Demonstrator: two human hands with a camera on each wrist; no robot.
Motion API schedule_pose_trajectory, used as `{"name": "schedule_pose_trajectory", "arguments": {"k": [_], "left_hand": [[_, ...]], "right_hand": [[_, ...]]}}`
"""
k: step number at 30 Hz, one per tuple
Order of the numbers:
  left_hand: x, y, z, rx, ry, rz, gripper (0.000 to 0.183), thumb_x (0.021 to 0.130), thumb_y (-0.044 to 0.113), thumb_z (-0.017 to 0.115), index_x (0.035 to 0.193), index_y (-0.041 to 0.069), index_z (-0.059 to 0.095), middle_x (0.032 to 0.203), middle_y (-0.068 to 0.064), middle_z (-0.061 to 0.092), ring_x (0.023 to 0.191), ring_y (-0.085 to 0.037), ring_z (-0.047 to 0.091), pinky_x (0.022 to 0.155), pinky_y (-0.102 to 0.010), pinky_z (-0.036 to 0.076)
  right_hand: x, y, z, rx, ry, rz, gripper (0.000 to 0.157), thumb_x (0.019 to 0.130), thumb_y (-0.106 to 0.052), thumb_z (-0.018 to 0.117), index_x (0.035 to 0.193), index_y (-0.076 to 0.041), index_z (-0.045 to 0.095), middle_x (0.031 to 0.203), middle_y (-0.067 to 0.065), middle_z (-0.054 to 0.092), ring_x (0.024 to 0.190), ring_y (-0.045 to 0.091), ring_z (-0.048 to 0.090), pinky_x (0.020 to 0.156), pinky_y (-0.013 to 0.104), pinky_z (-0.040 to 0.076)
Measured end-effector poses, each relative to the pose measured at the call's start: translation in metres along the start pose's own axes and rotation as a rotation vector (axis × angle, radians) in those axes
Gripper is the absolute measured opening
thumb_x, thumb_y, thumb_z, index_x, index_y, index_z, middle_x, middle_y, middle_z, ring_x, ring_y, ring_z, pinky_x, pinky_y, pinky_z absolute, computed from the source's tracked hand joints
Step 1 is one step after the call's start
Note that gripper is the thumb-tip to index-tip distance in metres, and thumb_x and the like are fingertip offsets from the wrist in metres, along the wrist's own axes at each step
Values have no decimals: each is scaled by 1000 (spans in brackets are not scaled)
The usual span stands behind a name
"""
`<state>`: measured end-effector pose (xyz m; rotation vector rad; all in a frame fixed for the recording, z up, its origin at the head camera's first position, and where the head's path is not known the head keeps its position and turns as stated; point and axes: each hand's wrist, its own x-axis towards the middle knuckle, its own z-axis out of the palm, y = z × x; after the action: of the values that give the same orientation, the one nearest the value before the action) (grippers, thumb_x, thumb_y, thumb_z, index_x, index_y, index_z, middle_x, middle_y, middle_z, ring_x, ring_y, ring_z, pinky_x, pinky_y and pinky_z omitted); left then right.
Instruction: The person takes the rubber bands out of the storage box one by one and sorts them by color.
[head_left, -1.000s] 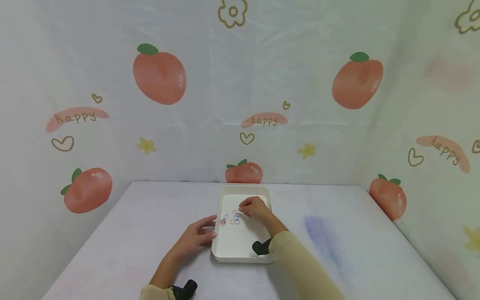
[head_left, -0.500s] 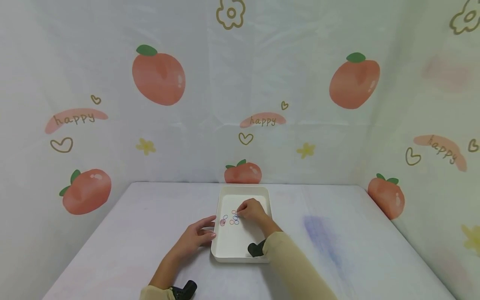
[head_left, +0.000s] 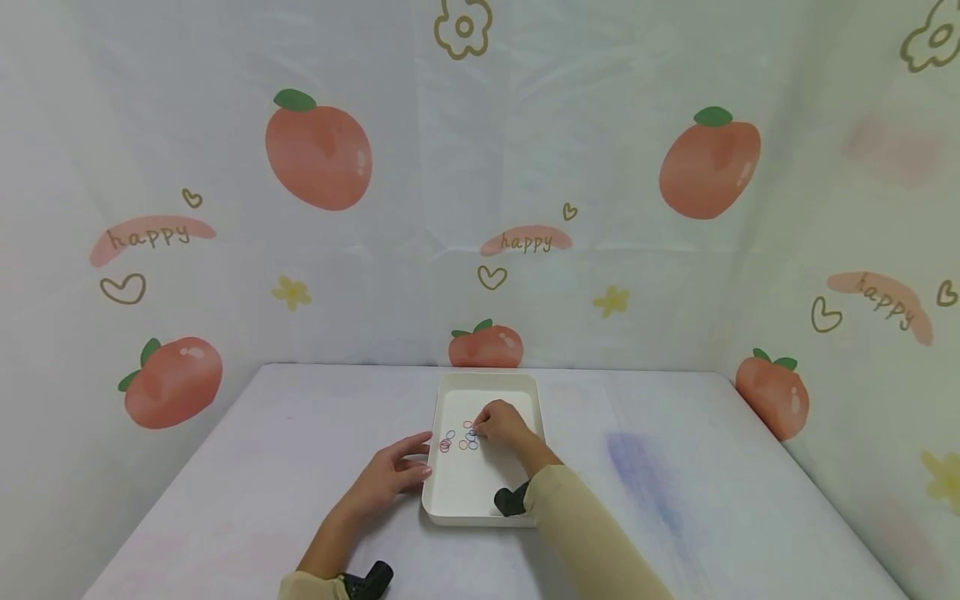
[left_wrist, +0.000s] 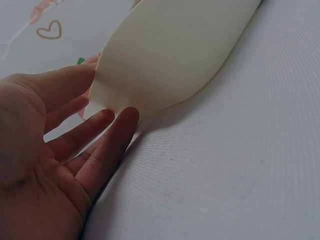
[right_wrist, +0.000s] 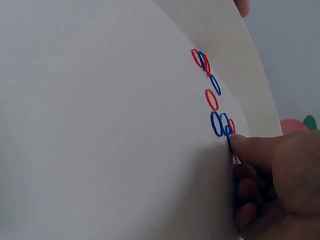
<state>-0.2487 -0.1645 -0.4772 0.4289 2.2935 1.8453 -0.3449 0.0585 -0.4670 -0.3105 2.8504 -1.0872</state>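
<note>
Rings [right_wrist: 215,84]: in the tray [head_left: 480,521], lower centre of the frame; likely light and springy, I'd pinch an edge.
Right hand [head_left: 504,423]: pinching a blue ring [right_wrist: 229,142].
Left hand [head_left: 392,469]: fingers loose, against the tray's side.

"happy" lettering [head_left: 526,242] on three pink bands [head_left: 153,237] across the white backdrop [head_left: 450,175]

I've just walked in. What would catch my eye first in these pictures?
Probably the big orange-red fruits printed across the white backdrop behind the table. Then the white tray near the table's middle, where small red and blue rings lie in its left half. The right hand is among them, apparently pinching a blue ring.
</note>
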Motion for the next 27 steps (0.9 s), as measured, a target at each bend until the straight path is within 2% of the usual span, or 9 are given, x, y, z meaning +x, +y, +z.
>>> {"name": "schedule_pose_trajectory", "arguments": {"k": [1, 4, 9, 18, 27], "left_hand": [[0, 0, 0, 2, 2, -1, 60, 91, 9, 67, 144, -1, 42, 133, -27, 49, 109, -35, 61, 82, -41, 55], [0, 0, 0, 4, 5, 0, 60, 91, 9, 67, 145, -1, 41, 133, -27, 50, 109, -35, 62, 82, -41, 56], [0, 0, 0, -5, -2, 4, 60, 92, 9, 66, 145, -2, 40, 133, -27, 49, 109, -35, 61, 82, -41, 56], [1, 0, 0, 8, 5, -10, 60, 92, 10, 67, 145, 1, 42, 133, -24, 50, 108, -32, 62, 82, -39, 55], [-1, 2, 2, 11, 22, -19, 59, 91, 9, 67, 145, 1, 43, 133, -24, 50, 108, -33, 62, 84, -41, 55]], "right_hand": [[2, 3, 1, -3, 1, -32, 14, 83, -6, 75, 71, -8, 68, 69, 0, 58, 67, 16, 52, 62, 28, 45], [3, 3, 1, -8, -11, -40, 16, 84, -5, 73, 70, -8, 66, 68, 0, 57, 66, 17, 51, 61, 28, 46], [-3, -3, -4, 12, -20, -6, 12, 87, -5, 70, 75, -4, 68, 72, 3, 60, 68, 18, 53, 61, 28, 46], [-6, -3, -11, -4, 30, -47, 7, 87, -6, 70, 80, -3, 71, 76, 2, 62, 69, 14, 51, 63, 25, 45], [-6, -2, -23, 57, 30, -16, 7, 87, -6, 70, 81, -2, 70, 73, 1, 60, 66, 13, 50, 59, 23, 43]]}}
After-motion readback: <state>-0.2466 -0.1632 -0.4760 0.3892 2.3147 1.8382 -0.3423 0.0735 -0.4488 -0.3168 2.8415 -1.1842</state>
